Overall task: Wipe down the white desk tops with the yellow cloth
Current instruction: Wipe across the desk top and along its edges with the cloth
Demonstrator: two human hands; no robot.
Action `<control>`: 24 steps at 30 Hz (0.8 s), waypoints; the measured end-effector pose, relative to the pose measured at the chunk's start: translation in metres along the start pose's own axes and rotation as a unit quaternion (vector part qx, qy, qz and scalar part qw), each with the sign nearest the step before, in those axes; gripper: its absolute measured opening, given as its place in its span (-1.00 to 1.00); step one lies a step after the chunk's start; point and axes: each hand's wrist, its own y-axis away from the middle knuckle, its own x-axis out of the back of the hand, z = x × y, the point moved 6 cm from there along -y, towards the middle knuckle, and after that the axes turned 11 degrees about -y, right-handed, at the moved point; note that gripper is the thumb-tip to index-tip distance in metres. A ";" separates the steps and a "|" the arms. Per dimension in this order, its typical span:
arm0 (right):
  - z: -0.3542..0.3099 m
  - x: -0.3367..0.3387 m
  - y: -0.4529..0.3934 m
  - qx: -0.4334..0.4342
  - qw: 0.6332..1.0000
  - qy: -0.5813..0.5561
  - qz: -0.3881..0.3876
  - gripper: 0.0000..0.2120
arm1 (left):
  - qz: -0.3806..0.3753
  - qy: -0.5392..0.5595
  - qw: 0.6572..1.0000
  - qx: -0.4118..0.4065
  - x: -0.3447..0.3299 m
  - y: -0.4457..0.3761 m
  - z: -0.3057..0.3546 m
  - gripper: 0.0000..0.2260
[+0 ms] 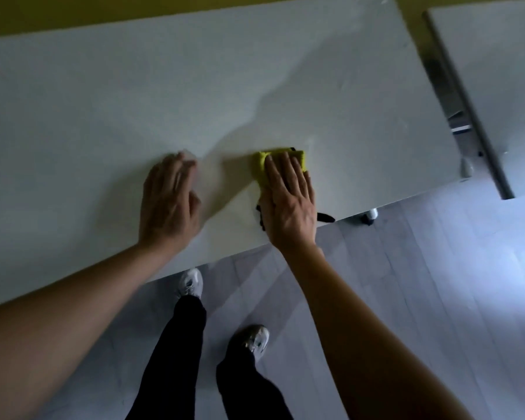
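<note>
A yellow cloth (262,166) with a black edge lies folded on the white desk top (134,101), close to the desk's near edge. My right hand (288,197) presses flat on the cloth and covers most of it, fingers together and pointing away from me. My left hand (170,201) rests on the bare desk surface a short way to the left of the cloth, blurred, fingers loosely together, holding nothing. A damp streak shows on the desk beyond the cloth.
A second white desk (503,71) stands at the right, separated by a narrow gap with a grey metal frame (467,110). A desk caster (369,216) shows below the near edge. My legs and white shoes (191,283) stand on the grey floor (437,298).
</note>
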 end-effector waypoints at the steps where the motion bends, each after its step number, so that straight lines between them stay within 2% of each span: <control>1: 0.006 0.004 -0.001 -0.007 1.000 0.005 0.000 -0.47 | -0.001 0.004 1.000 -0.012 -0.003 0.001 0.017 -0.52; 6: 0.011 0.006 -0.002 0.005 0.999 -0.007 -0.033 -0.44 | 0.001 0.029 0.999 -0.042 -0.018 -0.014 0.088 -0.52; 10: 0.045 0.029 -0.012 0.051 0.998 -0.003 -0.044 -0.44 | -0.012 0.007 0.999 -0.032 -0.033 -0.042 0.108 -0.49; 14: 0.137 0.081 -0.038 -0.027 0.998 0.017 0.045 -0.43 | -0.015 -0.017 1.000 -0.006 -0.038 -0.054 0.112 -0.46; 18: 0.190 0.109 -0.052 -0.148 0.986 0.028 0.069 -0.42 | -0.018 -0.051 0.997 0.061 -0.041 -0.050 0.107 -0.42; 20: 0.181 0.101 -0.054 -0.183 0.978 0.036 0.097 -0.42 | -0.016 -0.056 0.996 0.070 -0.042 -0.051 0.105 -0.42; 21: 0.167 0.091 -0.056 -0.173 0.979 0.039 0.101 -0.40 | -0.013 -0.052 0.996 0.066 -0.042 -0.052 0.105 -0.42; 24: 0.097 0.043 -0.061 -0.035 0.999 0.029 0.029 -0.32 | 0.009 -0.029 0.997 0.074 -0.042 -0.051 0.104 -0.42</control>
